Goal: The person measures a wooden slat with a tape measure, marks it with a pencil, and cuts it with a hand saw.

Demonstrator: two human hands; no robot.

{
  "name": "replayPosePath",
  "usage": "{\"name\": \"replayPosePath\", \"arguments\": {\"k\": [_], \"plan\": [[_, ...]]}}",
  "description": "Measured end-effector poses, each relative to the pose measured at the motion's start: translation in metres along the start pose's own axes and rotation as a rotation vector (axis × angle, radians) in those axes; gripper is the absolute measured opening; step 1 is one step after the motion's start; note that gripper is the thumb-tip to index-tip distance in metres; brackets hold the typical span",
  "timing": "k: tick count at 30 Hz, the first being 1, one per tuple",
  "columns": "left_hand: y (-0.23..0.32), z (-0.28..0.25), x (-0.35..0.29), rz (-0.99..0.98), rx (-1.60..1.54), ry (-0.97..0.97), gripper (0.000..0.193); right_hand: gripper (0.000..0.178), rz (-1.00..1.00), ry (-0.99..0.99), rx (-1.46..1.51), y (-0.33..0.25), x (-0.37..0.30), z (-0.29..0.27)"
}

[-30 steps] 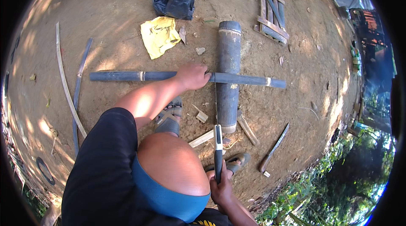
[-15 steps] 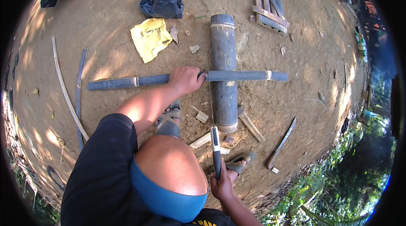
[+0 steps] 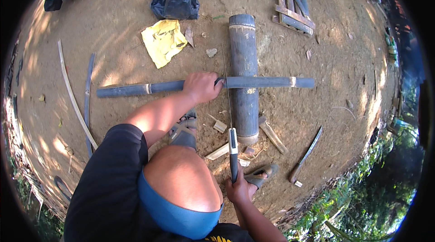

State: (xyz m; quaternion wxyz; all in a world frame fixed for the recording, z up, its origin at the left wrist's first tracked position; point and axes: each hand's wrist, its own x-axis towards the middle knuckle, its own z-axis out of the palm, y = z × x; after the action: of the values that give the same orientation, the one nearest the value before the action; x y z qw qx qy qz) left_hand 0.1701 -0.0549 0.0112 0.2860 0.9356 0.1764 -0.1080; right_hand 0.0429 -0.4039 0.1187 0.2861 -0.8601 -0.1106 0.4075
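Bamboo pole [image 3: 253, 82] lies crosswise on the thick log [image 3: 244, 74], stretching from nine to three o'clock. My left hand [image 3: 201, 87] has its fingers wrapped tight around it just left of the log. My right hand [image 3: 239, 188], down at six, is closed on the saw [image 3: 232, 144], blade running up toward the pole. Pole looks stiff, smooth, likely to roll, so I'd grip close to the crossing.
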Motion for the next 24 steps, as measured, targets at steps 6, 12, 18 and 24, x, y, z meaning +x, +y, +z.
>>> {"name": "replayPosePath", "arguments": {"k": [6, 12, 18, 24], "plan": [[-0.001, 0.003, -0.001, 0.002, -0.036, 0.048, 0.036, 0.074, 0.103, -0.04, 0.065, -0.003, 0.019, 0.005], [0.0, 0.002, 0.002, 0.008, -0.022, 0.012, 0.036, 0.07, -0.122, 0.112, -0.005, 0.007, 0.02, 0.012], [-0.006, 0.002, -0.002, 0.002, -0.039, 0.012, 0.035, 0.07, 0.171, -0.07, 0.075, -0.024, 0.047, 0.003], [0.004, -0.002, 0.001, 0.009, -0.062, 0.017, 0.036, 0.071, -0.172, 0.132, -0.013, 0.002, 0.038, 0.014]]}}
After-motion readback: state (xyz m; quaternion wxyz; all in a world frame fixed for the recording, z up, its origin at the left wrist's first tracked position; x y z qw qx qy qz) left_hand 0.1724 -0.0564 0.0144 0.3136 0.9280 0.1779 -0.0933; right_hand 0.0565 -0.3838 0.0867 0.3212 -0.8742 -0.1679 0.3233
